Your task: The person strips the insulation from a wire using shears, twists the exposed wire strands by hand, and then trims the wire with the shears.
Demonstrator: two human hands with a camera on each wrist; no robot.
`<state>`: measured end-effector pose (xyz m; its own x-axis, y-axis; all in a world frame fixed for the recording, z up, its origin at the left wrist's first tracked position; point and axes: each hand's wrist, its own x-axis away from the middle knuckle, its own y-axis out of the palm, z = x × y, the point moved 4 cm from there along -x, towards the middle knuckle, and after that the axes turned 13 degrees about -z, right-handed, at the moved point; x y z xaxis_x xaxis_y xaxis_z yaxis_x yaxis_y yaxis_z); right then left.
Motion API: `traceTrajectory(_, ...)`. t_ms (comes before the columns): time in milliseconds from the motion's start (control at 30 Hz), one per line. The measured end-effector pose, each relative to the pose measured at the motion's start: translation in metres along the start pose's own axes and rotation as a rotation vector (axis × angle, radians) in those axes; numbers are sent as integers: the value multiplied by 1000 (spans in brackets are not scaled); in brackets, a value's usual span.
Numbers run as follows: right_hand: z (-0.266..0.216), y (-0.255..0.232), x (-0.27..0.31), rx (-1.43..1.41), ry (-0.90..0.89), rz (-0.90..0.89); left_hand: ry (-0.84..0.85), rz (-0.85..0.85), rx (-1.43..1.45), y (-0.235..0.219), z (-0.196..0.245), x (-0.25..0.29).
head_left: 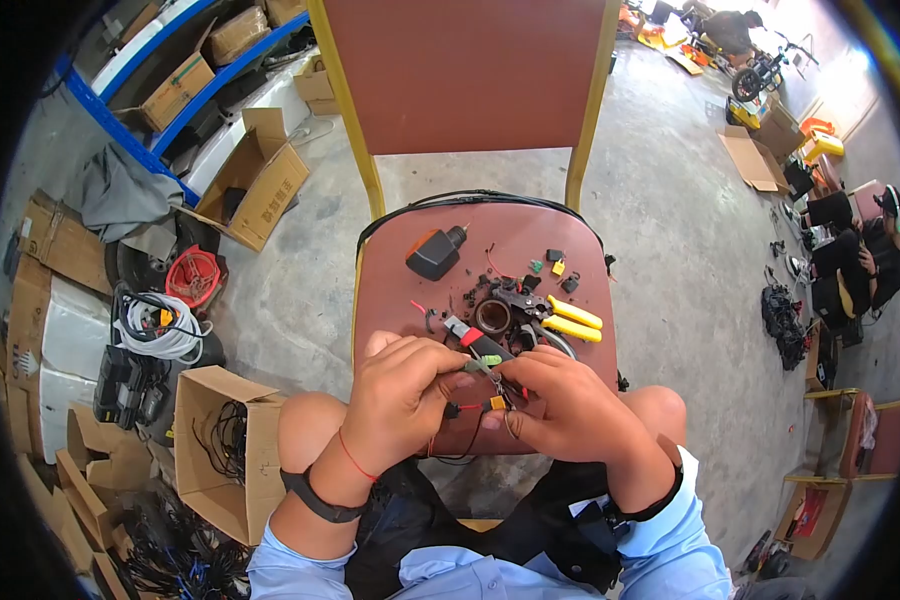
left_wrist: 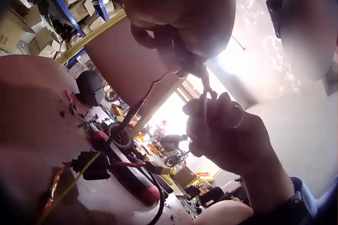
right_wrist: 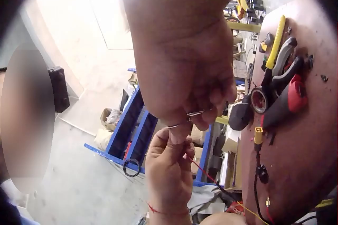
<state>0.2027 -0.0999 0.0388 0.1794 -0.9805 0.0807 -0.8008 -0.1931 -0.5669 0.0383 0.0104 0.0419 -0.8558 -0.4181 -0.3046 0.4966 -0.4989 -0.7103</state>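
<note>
Between the fingertips of my left hand is a small green piece, held above the chair seat. A thin wire runs up to these fingers in the left wrist view. My right hand grips a slim two-armed metal tool, its tip right at the left fingertips; the exact kind I cannot tell. Below the hands hang a yellow connector and a black connector on wires. Red-and-black-handled pliers lie just beyond the fingers.
On the red chair seat lie yellow-handled pliers, a tape roll, a black-and-orange device and several small connectors. Its backrest rises behind. A cardboard box with cables stands left of the knees.
</note>
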Motion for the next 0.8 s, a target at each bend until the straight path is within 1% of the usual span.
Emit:
traceTrajectory(67, -3, -2, 1, 3, 13, -21, 27, 4, -35, -1, 3, 0)
traceTrajectory(367, -2, 0, 2, 42, -21, -16, 92, -9, -93, -2, 5, 1)
traceTrajectory(467, -2, 1, 0, 30, -7, -55, 104, -1, -99, -3, 6, 1)
traceTrajectory(667, -2, 1, 0, 4, -64, 2, 107, 24, -77, -5, 7, 1)
traceTrajectory(800, -3, 2, 0, 13, -69, 18, 102, 27, -56, -6, 7, 1)
